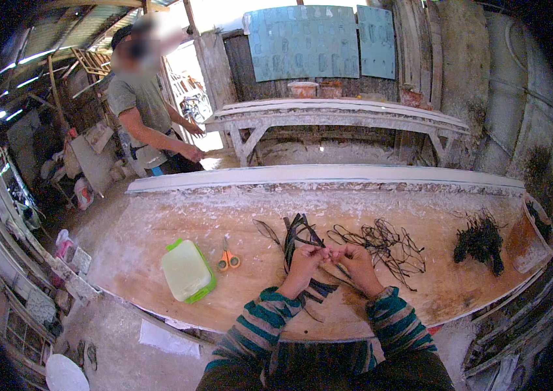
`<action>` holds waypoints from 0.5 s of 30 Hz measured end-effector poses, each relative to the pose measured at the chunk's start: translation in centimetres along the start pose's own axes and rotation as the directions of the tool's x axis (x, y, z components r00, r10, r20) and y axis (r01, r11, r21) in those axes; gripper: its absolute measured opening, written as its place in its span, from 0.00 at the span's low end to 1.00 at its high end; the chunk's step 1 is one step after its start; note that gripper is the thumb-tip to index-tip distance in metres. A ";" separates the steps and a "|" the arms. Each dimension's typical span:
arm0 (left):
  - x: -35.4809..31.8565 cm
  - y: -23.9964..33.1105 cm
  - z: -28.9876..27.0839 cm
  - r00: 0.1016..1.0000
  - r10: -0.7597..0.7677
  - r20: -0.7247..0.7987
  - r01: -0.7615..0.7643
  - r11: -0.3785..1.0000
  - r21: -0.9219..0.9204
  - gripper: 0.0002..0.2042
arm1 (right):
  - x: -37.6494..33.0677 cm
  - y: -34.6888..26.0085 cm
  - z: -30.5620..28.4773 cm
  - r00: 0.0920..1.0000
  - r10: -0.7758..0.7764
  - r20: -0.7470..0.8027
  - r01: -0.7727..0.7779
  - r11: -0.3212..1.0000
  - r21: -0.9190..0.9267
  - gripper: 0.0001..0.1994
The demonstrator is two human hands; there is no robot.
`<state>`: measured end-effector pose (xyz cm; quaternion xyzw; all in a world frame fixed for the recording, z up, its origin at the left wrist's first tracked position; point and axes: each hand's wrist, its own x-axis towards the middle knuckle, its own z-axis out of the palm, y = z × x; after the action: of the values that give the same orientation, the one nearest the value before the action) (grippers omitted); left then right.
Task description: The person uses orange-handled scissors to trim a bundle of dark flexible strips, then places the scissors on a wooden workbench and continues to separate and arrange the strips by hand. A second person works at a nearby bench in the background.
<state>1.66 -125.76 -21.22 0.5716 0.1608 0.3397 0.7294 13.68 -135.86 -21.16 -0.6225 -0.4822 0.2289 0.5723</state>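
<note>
Over the middle of the wooden table, my left hand [304, 267] and my right hand [358, 266] meet at the fingertips. Both are closed in a pinch on a thin black strip, mostly hidden by the fingers. Flat black strips [297, 233] lie in a loose pile beneath and beyond my left hand, their ends spreading toward me. Just past my right hand is a tangle of thin black cord [384, 242]. Orange-handled scissors [229, 260] rest left of the strips, blades pointing away. Farther left sits a pale box with a green rim [188, 271].
At the table's right lie a dark bundle of strands [478, 244] and a tipped, dusty bucket [532, 238]. A long white board [328, 174] runs along the far edge. Beyond stands a white workbench [342, 117]; another person [143, 111] stands at the back left.
</note>
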 end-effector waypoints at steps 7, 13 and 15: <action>0.0 -0.4 -0.5 0.997 -0.014 0.076 0.023 0.992 -0.121 0.03 | -0.3 -1.2 0.1 0.930 0.268 0.249 -0.366 0.706 0.606 0.05; 0.2 -0.5 -0.4 0.992 0.027 0.122 -0.015 0.996 -0.093 0.04 | -0.4 -1.2 0.6 0.947 0.243 0.208 -0.316 0.614 0.723 0.03; 0.4 -0.2 -0.1 0.988 0.041 0.147 -0.019 0.989 -0.149 0.05 | -0.4 -1.2 0.6 0.971 0.202 0.132 -0.236 0.681 0.694 0.04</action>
<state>1.93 -125.44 -21.37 0.5426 0.0714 0.3175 0.7744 12.54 -136.04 -20.27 -0.4046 -0.2931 0.4758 0.7239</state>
